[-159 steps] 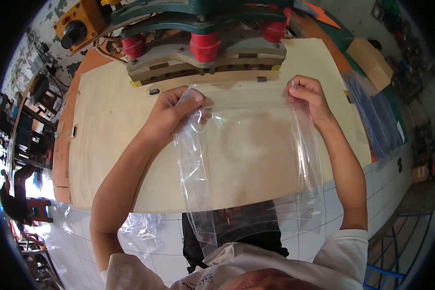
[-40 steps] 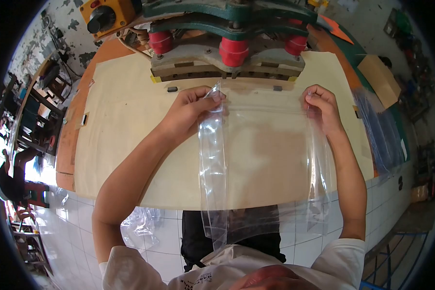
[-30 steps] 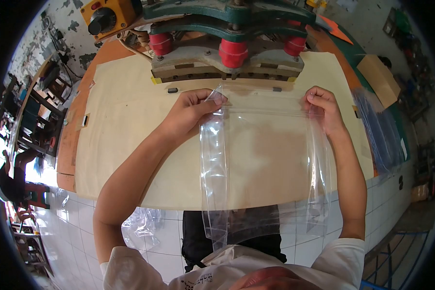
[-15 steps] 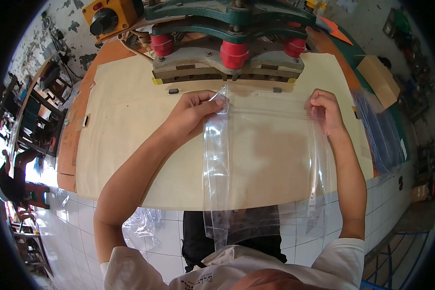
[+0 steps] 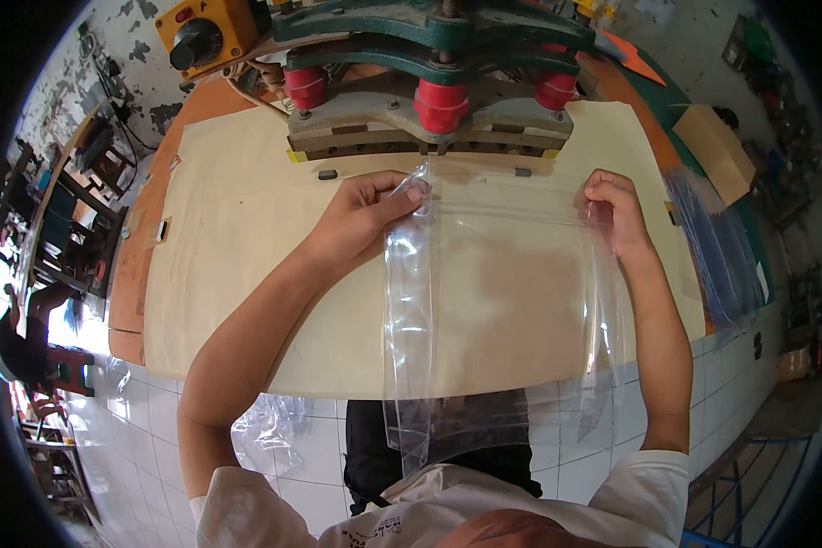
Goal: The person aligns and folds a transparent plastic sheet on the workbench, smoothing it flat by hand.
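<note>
A clear plastic bag [image 5: 507,301] with folded sides lies over the front of the table and hangs past its near edge. My left hand [image 5: 374,205] pinches the bag's far left corner between thumb and fingers. At the far right corner, my right hand [image 5: 616,205] has its fingers curled closed on the plastic. Just beyond the bag's far edge is the heavy press head [image 5: 429,137] of a machine, with red insulators under a green frame. Two small dark pieces, a left one [image 5: 327,174] and a right one [image 5: 522,172], sit in front of it.
A cream sheet [image 5: 237,237] covers the wooden table. At the right are a stack of clear plastic [image 5: 717,256] and a cardboard box [image 5: 714,151]. A yellow control box [image 5: 208,36] with a black knob stands at back left. Crumpled plastic [image 5: 269,429] lies below the table.
Almost nothing differs. Both hands keep their hold on the bag in about the same place.
</note>
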`<state>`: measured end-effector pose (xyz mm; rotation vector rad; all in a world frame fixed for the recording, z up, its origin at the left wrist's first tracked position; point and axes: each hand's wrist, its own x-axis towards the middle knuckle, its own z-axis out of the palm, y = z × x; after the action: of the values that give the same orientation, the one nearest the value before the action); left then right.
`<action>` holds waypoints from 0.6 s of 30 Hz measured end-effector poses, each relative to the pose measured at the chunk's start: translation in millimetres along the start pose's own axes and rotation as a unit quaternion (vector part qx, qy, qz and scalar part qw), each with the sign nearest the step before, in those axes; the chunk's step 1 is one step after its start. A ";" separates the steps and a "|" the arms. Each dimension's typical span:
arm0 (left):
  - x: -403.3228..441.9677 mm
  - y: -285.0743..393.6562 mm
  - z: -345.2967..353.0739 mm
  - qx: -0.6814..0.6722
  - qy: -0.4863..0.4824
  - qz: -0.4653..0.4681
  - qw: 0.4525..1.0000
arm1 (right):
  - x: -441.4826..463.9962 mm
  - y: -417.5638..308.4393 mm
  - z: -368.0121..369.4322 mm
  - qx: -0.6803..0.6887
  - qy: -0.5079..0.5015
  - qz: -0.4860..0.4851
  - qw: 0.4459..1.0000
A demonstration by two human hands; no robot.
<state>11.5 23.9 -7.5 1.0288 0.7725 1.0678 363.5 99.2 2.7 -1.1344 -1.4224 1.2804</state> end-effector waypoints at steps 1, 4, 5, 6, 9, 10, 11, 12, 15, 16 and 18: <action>-0.1 0.0 0.4 0.000 0.000 0.000 1.000 | 0.1 0.1 0.0 0.000 0.000 0.000 1.000; -0.4 0.7 1.8 0.010 0.006 0.008 1.000 | 0.2 0.4 0.1 -0.001 0.003 0.000 1.000; -0.4 1.5 2.2 0.009 0.006 0.002 1.000 | 0.2 0.2 0.2 -0.001 0.003 0.001 1.000; -0.5 1.9 2.4 0.008 0.006 -0.004 1.000 | 0.1 0.0 0.4 0.000 0.002 0.002 1.000; 0.0 2.2 2.1 -0.001 0.005 -0.006 1.000 | -0.7 -0.8 1.5 -0.007 0.010 0.001 1.000; -0.2 2.4 2.3 -0.001 0.005 -0.006 1.000 | -0.6 -0.9 1.2 -0.007 0.011 0.001 1.000; -0.4 2.6 2.7 -0.002 0.006 -0.003 1.000 | -0.5 -1.0 0.4 -0.013 0.009 0.002 1.000; -0.5 2.7 2.8 -0.003 0.007 0.000 1.000 | -0.4 -1.1 0.1 -0.018 0.008 0.003 1.000; 0.1 2.6 1.0 -0.013 -0.001 -0.005 1.000 | -1.7 -2.6 1.1 -0.018 0.011 0.005 1.000; 0.0 2.3 1.0 -0.013 -0.001 -0.005 1.000 | -1.9 -2.9 1.7 -0.018 0.011 0.005 1.000; -0.1 1.8 1.4 -0.002 0.003 0.000 1.000 | -2.2 -3.4 2.5 -0.013 0.014 0.004 1.000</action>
<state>12.1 23.7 -5.4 1.0225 0.7748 1.0712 361.3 96.4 5.8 -1.1722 -1.4194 1.2489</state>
